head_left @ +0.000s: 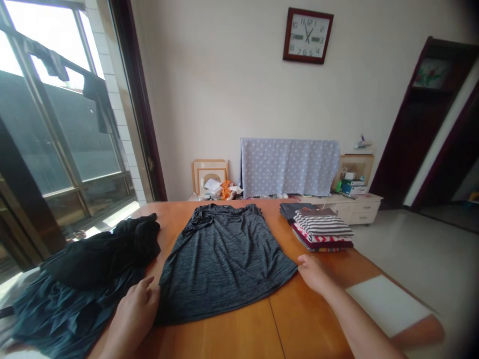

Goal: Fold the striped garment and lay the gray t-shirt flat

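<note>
A dark grey heathered shirt (224,259) lies spread on the wooden table, its hem toward me and its upper part bunched and wrinkled at the far end. My left hand (139,304) is at the lower left edge of the shirt, fingers curled against the cloth; the fingertips are partly hidden. At the opposite corner of the hem, my right hand (311,271) is closed in a pinch on the fabric. The hem between both hands curves slightly, and soft creases run down the cloth.
Left of the shirt is a heap of dark clothes (101,259). A stack of folded clothes (324,229), striped on top, sits at the table's (239,334) right. A white sheet (389,304) lies near the right edge. Behind stands a cabinet (359,212) beside a dotted cloth (290,167).
</note>
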`<state>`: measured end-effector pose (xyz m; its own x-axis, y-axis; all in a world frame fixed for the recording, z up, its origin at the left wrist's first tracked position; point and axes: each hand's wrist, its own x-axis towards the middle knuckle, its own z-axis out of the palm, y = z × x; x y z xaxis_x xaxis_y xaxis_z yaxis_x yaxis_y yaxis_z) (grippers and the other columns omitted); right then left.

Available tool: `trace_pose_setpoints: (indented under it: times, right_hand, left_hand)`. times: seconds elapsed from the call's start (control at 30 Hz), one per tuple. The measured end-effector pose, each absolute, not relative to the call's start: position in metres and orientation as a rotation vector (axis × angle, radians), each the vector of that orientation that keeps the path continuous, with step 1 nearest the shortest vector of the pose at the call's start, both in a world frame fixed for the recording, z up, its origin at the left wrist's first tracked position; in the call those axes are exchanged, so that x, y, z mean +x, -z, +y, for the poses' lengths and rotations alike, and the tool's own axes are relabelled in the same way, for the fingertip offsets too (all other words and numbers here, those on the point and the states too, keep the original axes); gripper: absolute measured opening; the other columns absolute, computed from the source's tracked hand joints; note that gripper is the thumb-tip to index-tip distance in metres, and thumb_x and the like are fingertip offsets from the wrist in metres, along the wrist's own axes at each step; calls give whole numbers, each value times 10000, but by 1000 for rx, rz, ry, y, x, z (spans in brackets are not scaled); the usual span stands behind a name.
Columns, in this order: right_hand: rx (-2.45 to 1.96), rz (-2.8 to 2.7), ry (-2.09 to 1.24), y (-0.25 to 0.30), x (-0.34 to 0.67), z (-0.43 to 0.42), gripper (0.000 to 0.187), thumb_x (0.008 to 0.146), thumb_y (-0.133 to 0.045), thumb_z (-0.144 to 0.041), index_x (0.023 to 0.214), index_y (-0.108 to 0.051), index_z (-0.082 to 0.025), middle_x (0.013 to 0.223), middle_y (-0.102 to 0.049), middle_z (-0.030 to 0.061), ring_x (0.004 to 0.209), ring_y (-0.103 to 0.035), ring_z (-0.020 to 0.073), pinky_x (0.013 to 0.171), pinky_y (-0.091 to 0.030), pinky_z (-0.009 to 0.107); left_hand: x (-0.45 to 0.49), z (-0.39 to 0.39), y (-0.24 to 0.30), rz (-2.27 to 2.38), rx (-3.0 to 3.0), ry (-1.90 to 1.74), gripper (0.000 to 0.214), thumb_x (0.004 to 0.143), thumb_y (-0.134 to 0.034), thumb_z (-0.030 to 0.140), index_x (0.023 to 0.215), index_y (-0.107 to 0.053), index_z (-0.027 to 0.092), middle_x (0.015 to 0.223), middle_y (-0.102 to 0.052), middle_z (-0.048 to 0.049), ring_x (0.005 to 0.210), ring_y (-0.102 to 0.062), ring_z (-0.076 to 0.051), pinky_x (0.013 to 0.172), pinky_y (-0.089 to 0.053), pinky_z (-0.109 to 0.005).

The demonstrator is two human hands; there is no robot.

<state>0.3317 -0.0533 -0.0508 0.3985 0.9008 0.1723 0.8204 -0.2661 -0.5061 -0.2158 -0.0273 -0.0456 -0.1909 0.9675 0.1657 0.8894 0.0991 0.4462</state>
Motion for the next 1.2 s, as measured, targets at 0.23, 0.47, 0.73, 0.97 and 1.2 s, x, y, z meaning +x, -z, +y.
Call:
trace_pose_setpoints:
  times: [0.23,0.47,0.73,0.97,1.2]
  right_hand:
    - [-2152,-1559,-183,66,328,-54,401,820,-587,-313,1200,-708,-272,1157,-700,102,987,-702,262,817,-506,350]
    - [-1803,-1162,-516,68,320,-54,280,811,-532,-367,1041,-651,-262,880,-754,55,778,-765,267,656,-534,352]
    - [-1466,-952,-406,47,312,-85,360,818,-562,-455,1102,-587,-235,1024,-753,74,961,-746,266,872,-569,386]
    - [-1676,-1295,-29,42,323,-138,310,871,-459,-400,1089,-646,-287,1151,-748,51,1074,-691,280,945,-500,391]
    - [-1666,-1482,-111,60,338,-184,222,865,-475,-357,948,-676,-312,1034,-752,23,1025,-680,251,920,-501,333]
  left_hand:
    - [-191,-95,20,2503,1763,-502,519,920,-379,627,1022,-707,237,1271,-652,-135,1215,-551,-415,951,-452,-520]
    - [-175,-100,16,2377,1765,-670,212,905,-485,398,880,-620,237,1058,-703,-104,1128,-609,-342,913,-442,-438]
    - [-190,-97,26,2099,1352,-1427,360,876,-479,539,972,-580,208,830,-707,-50,822,-683,-261,741,-496,-339]
    - [-199,-122,6,2348,1325,-1263,351,893,-435,467,1088,-589,219,998,-742,-89,929,-704,-283,790,-510,-356]
    - [-209,-149,0,2592,1327,-706,434,881,-395,575,1149,-608,307,998,-766,-71,917,-721,-346,814,-487,-418]
